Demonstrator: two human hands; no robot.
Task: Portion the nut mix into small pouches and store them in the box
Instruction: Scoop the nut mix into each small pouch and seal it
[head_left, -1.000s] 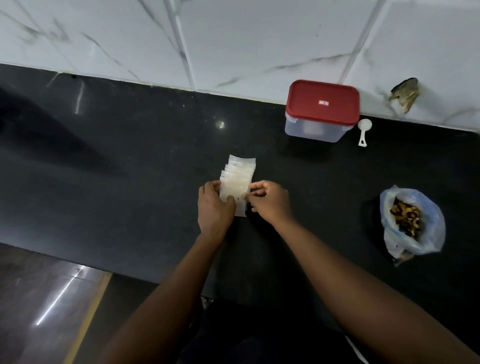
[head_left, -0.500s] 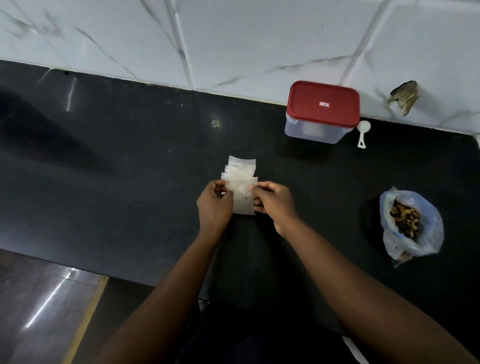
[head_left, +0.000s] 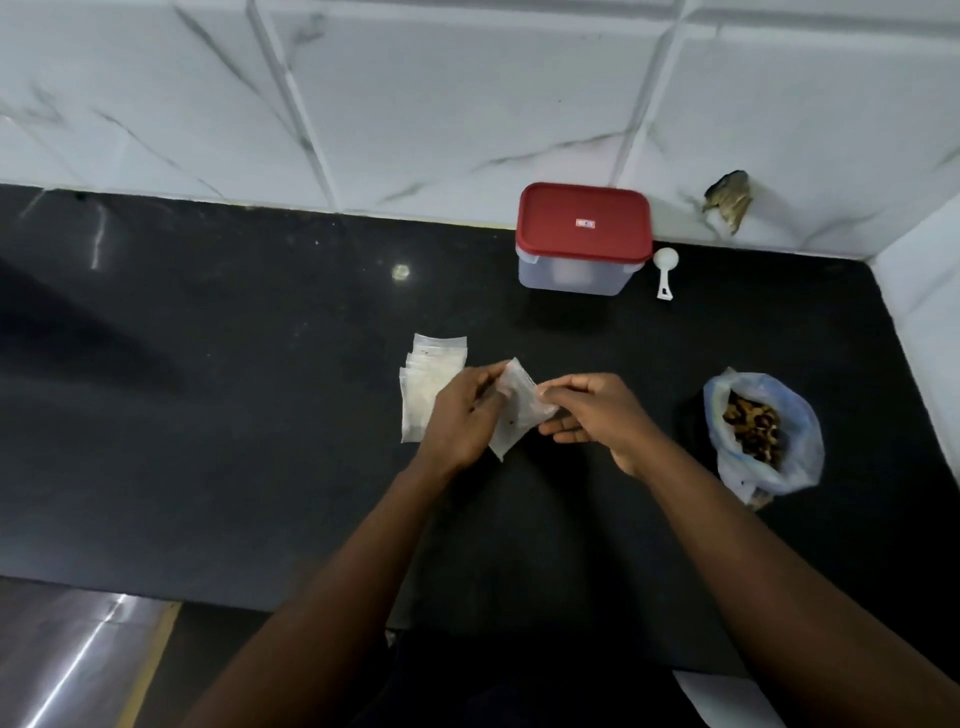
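Fingers (head_left: 480, 378) of the left hand (head_left: 460, 421) and of the right hand (head_left: 597, 413) pinch opposite edges of one small clear pouch (head_left: 514, 415), held tilted in front of the red-lidded box (head_left: 582, 239). The stack of pouches (head_left: 428, 371) lies on the black desk (head_left: 208, 415), front-left of the box. A white scoop (head_left: 665, 270) lies just right of the box, and the open bag of nut mix (head_left: 758, 431) sits front-right, well apart.

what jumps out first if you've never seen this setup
The red-lidded box against the tiled wall stands out most on the black counter. At the centre, the left hand and right hand pinch one clear pouch beside the stack of pouches. To the right sits the open bag of nut mix.
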